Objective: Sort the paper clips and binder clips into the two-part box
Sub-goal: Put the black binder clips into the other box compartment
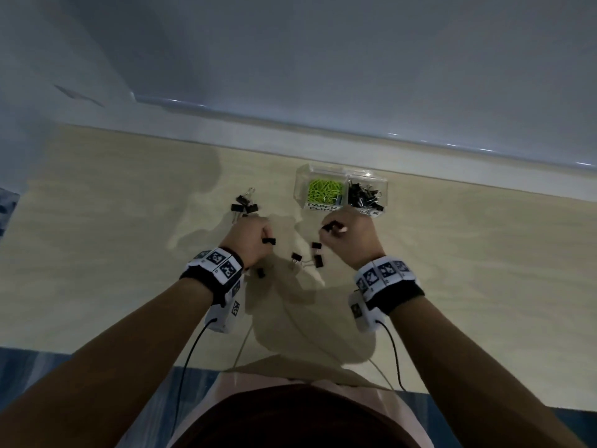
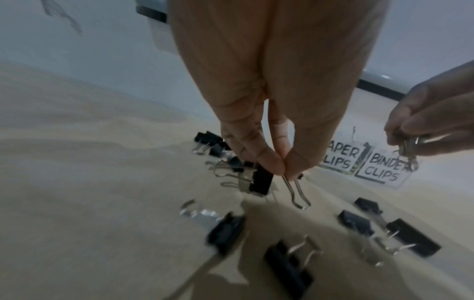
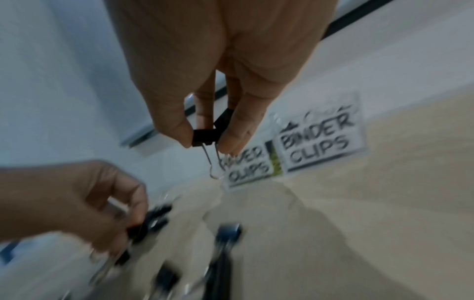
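A clear two-part box stands at the back of the table, green paper clips in its left part and black binder clips in its right part. My left hand pinches a binder clip by its wire handle, just above the table. My right hand pinches a black binder clip between thumb and fingers, close to the box front with its labels. Several loose binder clips lie between the hands, and more lie beyond the left hand.
A pale wall with a raised ledge runs just behind the box. The light wooden table stretches wide to the right and left. Cables hang from both wrist cameras over the near table edge.
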Available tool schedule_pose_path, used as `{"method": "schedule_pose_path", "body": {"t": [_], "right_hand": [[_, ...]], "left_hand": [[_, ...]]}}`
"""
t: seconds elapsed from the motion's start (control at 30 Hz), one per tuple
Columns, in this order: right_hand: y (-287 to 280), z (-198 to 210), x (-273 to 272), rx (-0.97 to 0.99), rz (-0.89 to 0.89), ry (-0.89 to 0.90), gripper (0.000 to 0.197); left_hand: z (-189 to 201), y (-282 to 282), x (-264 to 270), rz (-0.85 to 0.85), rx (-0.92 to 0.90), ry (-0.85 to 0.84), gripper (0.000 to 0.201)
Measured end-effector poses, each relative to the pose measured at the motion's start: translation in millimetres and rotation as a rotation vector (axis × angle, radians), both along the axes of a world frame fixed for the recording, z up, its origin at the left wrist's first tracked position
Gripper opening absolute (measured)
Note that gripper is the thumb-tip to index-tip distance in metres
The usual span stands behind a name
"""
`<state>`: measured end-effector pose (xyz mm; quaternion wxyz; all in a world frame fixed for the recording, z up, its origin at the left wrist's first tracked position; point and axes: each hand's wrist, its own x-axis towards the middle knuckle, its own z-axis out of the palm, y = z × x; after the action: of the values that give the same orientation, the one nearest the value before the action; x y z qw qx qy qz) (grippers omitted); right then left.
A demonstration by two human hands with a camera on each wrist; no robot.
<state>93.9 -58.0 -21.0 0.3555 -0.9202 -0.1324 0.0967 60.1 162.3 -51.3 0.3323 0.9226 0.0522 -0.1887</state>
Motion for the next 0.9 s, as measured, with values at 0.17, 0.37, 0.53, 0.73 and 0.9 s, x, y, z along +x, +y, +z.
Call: {"method": "schedule_pose_path", "body": {"t": [0.17,0.37,0.53,0.73,0.9], "right_hand": [[-44.7,16.6,49.2,0.037,-0.24,-0.19,0.012],[-64.7,-5.0,70.4,-0.155,-0.132,-0.07,0.028],[-64.8,-7.3,29.3,-0.048,-0.125,-0.269,0.023],[-50.2,-36.9,-2.9,-0.251,0.049,-0.092,0.037],[-32.4,-48.5,-1.6,-0.394,0.07,-0.058,0.045]], "left_hand": [[36.9,-46.0,32.2,-0.083,-0.118,-0.134,0.006],[63.8,-114.6,92.2,-0.092,-0.275,-0.312,0.007],[59.2,-108.3,97.4,-0.142,-0.215,-0.322,0.013],[21.1,-43.6,31.9,-0.233,0.062,-0.158,0.017],[-5.7,-62.7,18.1,-0.405,0.208,-0.12,0.054]]}}
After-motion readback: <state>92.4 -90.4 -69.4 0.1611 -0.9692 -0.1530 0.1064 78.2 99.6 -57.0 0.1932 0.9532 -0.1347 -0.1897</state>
